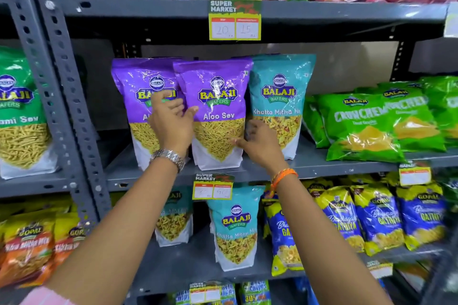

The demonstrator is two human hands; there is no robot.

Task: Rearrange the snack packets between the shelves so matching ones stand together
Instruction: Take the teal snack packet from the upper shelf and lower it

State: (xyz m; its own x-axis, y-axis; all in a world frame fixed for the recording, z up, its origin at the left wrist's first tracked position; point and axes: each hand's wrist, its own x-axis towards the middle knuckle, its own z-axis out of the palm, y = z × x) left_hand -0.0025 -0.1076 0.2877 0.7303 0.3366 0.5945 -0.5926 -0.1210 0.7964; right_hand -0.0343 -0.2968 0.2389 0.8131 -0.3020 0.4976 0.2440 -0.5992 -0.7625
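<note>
My left hand (171, 121) is covering most of the name on the rear purple Aloo Sev pouch (138, 96), leaving only "Al" showing. My right hand's fingers (250, 129) are slipping out of sight between the front purple Aloo Sev pouch (218, 96) and the teal Khatta Mitha pouch (282, 91). The left edge is cutting off the green sev pouch (19, 111). The handwriting on the lower yellow price tag (212, 189) is staying too blurred to read.

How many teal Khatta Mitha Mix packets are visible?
3: one teal packet on the middle shelf, right of the purple ones; two on the shelf below. More may stand hidden behind.
</note>
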